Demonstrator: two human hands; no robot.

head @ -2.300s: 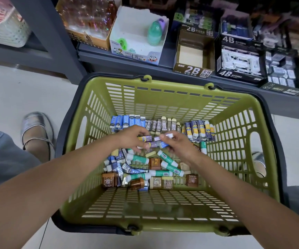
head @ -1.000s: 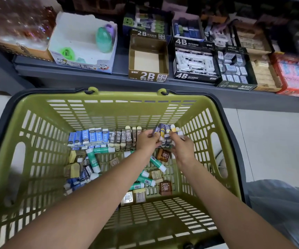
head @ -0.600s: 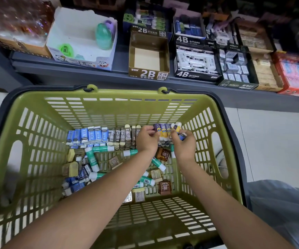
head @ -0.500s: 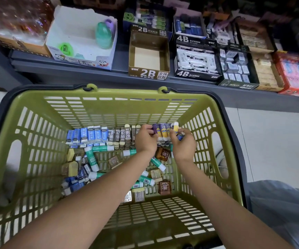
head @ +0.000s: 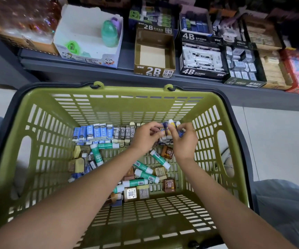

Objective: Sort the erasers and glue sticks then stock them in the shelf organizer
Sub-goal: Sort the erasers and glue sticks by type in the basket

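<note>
**A:** From the head camera, where are the erasers and glue sticks?

**B:** All inside the green basket [head: 37,112]. Along its far wall stands a row: blue-sleeved erasers [head: 93,133] on the left, then dark 2B erasers [head: 124,133], each set upright on end with the long axis running from the floor of the basket up the wall. To the right of them is a cluster of purple-and-yellow sticks [head: 168,130], also standing on end, white caps up.

**A:** And the loose ones?

**B:** Green glue sticks [head: 146,175] lie flat mid-basket, long axes pointing various ways, mostly slanting left to right. Brown square erasers [head: 169,185] are scattered among them.

**A:** The hands?

**B:** Both forearms reach in from the near edge and converge at the far right corner. The left hand [head: 145,136] has its fingers curled, pinching the left side of the purple-and-yellow cluster. The right hand [head: 185,141], a ring on one finger, curls around the cluster's right side, thumb and fingertips on the sticks.

**A:** The shelf?

**B:** Beyond the basket, an empty 2B box [head: 155,53] sits beside a filled 4B box [head: 201,60].
</note>
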